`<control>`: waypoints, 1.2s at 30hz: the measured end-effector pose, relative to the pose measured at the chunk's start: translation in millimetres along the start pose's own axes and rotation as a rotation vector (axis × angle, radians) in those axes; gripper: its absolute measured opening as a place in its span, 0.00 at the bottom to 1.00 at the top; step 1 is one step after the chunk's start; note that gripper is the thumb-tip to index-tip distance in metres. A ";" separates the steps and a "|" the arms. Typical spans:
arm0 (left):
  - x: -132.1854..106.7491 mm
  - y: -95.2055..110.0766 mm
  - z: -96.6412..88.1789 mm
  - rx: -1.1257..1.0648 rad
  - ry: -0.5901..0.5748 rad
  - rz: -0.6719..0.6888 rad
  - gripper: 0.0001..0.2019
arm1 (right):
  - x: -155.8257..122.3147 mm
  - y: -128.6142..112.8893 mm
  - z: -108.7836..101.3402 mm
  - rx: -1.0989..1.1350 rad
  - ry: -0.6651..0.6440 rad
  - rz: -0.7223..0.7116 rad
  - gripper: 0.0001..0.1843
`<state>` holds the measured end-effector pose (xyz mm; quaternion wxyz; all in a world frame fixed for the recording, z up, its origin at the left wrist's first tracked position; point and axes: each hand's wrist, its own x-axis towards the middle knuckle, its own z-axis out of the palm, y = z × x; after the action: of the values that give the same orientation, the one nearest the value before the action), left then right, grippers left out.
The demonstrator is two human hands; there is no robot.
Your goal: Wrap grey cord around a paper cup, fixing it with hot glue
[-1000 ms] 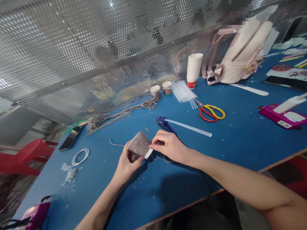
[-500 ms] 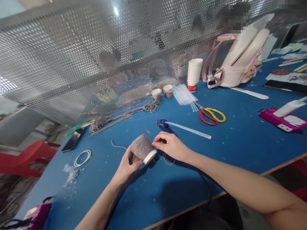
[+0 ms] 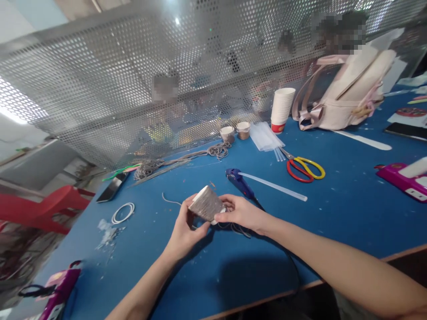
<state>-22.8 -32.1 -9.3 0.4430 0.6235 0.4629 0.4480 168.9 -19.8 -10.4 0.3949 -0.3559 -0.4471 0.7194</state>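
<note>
Grey and white: holding a cord-wrapped cup (image 3: 207, 205) tilted over the blue table (image 3: 343, 209), showing white at both ends. Curling the left hand (image 3: 185, 231) around its left side, gripping it between the thumb below and the fingers behind. Closing the right hand (image 3: 245, 214) on the opposite end, setting the thumb against the white part and bending the fingers around the far side; not managing to tell whether also pinching a strand there. Seeing loose cord (image 3: 245, 232) beneath the right hand, and a cord end (image 3: 171, 201) trailing out left of the cup.

Having a blue glue gun (image 3: 239, 182) lying just beyond the right hand, with a long clear stick (image 3: 273, 186) jutting rightward from it. Finding scissors (image 3: 313, 166) with red and yellow handles farther right, near flat clear bags (image 3: 262, 136). Facing two more wrapped cups (image 3: 243, 131) standing side by side at the foot of a perforated metal screen (image 3: 126, 89), near a tall stack of paper cups (image 3: 282, 109) and a pale backpack (image 3: 353, 102). Seeing a long bundle of grey cord (image 3: 148, 168) stretching left toward a dark phone (image 3: 112, 187), and a white coil (image 3: 115, 219) lying nearer.
</note>
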 end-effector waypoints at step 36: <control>3.5 19.2 -6.5 0.402 0.165 0.348 0.08 | 2.2 3.9 -14.1 0.203 0.033 0.018 0.23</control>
<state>-25.1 -31.2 11.1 0.1877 0.7303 0.4630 0.4659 179.2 -13.9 -19.2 0.4296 -0.3298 -0.3623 0.7585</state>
